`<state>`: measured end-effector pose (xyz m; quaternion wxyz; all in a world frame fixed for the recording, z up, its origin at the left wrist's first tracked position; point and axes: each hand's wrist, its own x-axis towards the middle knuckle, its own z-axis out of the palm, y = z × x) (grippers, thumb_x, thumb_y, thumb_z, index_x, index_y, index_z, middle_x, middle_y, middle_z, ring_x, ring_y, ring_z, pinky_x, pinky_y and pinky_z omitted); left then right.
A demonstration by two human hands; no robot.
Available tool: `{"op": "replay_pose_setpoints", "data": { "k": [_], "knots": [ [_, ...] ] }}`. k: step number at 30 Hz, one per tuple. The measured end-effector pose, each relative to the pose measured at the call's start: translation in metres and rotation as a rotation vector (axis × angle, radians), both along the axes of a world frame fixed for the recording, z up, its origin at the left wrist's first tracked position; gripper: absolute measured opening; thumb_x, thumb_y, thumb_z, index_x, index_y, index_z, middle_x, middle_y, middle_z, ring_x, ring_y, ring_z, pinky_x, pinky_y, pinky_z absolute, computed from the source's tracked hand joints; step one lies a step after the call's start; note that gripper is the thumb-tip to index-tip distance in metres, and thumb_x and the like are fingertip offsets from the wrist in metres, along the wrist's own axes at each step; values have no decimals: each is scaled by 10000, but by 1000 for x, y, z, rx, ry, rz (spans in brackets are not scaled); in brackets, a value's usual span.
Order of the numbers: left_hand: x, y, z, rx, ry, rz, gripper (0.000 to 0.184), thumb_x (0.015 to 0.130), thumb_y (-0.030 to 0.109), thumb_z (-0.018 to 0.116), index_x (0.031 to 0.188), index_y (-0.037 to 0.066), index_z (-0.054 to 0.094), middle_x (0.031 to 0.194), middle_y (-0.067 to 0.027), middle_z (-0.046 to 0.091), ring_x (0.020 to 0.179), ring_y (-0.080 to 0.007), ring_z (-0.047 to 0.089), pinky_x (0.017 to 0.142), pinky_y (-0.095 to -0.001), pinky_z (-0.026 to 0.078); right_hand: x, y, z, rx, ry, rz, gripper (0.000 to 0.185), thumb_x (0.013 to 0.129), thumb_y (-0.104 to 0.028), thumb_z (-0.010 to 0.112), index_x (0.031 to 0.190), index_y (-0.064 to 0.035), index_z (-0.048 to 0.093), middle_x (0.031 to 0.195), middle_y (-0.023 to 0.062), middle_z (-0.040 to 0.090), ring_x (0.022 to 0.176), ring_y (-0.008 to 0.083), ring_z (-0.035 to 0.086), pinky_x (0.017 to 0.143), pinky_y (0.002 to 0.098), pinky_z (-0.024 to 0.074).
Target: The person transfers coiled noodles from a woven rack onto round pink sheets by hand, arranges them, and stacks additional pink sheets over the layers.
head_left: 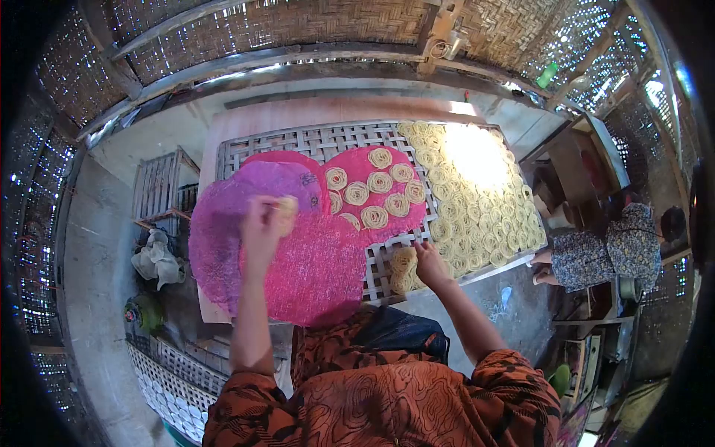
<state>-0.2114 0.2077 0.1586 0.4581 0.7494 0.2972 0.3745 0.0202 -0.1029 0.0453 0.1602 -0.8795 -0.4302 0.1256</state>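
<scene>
Shirt: nearest the camera was the person's brown patterned shirt (387,402), its sleeves leading out to both arms.
Left hand: the left hand (261,229) was blurred over the cloths, its fingers apparently closed around a noodle nest (285,214).
Right hand: the right hand (433,264) was near the rack's near edge, beside a small group of nests (403,268); whether its fingers gripped any, one could not tell.
Woven rack: the rack (350,132) sat on a board (298,112); cloths covered much of its left half and its near left corner.
Nest places: a packed block of nests (477,216) ran along the right edge from far corner to near corner, and others were spaced out on a pink cloth (356,162) near the middle.
Nest handling: they looked light, springy and loosely coiled, likely to unravel or deform if pinched; cupping around the outer rim seemed the safest hold.
Cloth handling: the purple cloth (275,182) and the front pink cloth (298,276) looked thin and limp, best taken by the edge.
Counts: two hands, one rack, one purple cloth, at least two pink cloths; about ten nests on the middle cloth, some partly covered; at least two beside the right hand; the block was too crowded and glaring to count.
</scene>
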Motion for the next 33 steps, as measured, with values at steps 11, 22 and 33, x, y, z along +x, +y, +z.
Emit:
{"op": "replay_pose_setpoints", "data": {
  "k": [11, 22, 33],
  "knots": [
    [62, -70, -108, 24, 231, -285, 414, 825, 166, 607, 1203, 50, 484, 1145, -168, 552, 1054, -303, 550, 906, -375, 439, 44, 32, 90, 288, 578, -234, 298, 866, -257, 632, 982, 18, 636, 809, 57, 657, 652, 121, 596, 626, 273, 501],
    [-54, 50, -159, 197, 1074, 325, 426, 758, 189, 666, 1149, 94, 527, 1203, -143, 540, 1088, -335, 525, 892, -467, 431, 103, -13, -59, 68, 216, -309, 292, 803, -41, 586, 1085, 34, 603, 956, 172, 641, 791, 271, 633, 684, 353, 532],
    [-101, 141, -124, 235, 435, 488, 198, 756, 101, 637, 942, 35, 613, 909, -145, 654, 882, -284, 629, 753, -354, 486, 12, 102, -39, 48, -176, 557, 403, 778, -288, 605, 1144, -120, 592, 1136, 84, 567, 1104, 273, 480, 978, 403, 355]
  ]
}}
